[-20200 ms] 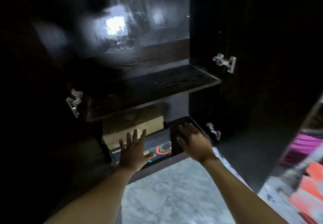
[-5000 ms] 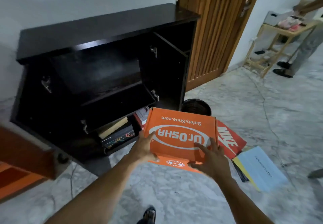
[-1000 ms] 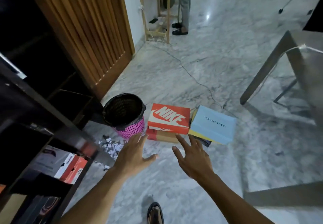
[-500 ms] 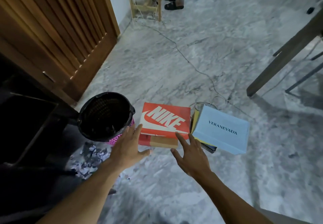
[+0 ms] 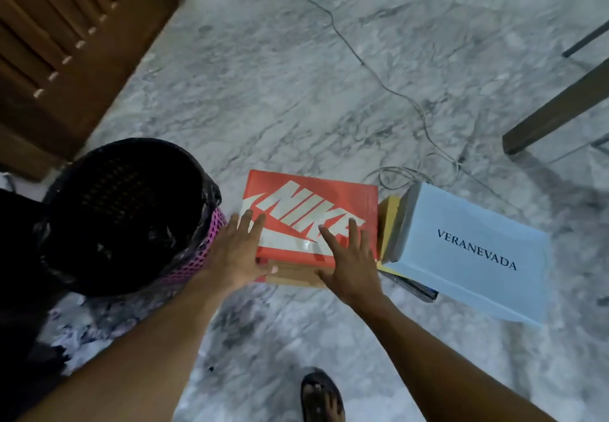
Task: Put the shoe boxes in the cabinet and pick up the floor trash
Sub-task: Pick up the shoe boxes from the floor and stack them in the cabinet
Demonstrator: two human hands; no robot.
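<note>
Nearest is a sandalled foot [image 5: 321,395] on the marble floor [image 5: 296,98]. To its left, a scatter of torn paper scraps [image 5: 79,342] lies by the base of the bin – the trash is not yet picked up.

Both arms reach forward to the red Nike box [image 5: 309,210], which sits on the floor between the bin and the pale blue box. The left hand [image 5: 237,250] lies on the lid's near-left corner, fingers straight and spread, thumb along the front wall. The right hand [image 5: 352,263] lies flat near the near-right corner. Neither has closed round anything. A brown band [image 5: 296,273] shows under the red lid; it is probably the box's own base, though it could be a separate box.

That is the first risk: if the lid alone is gripped, it may come off and leave the base behind. The black-lined bin [image 5: 125,210] stands against the left wrist, so a swing of that arm could tip it. On the right, the pale blue box [image 5: 474,253] rests slanted on a yellow box [image 5: 389,220] just beside the red one – a sideways drag may shift that pile.

Beyond, a loose cable [image 5: 395,92] coils just behind the boxes and could catch. The wooden door [image 5: 66,42] is at far left.
</note>
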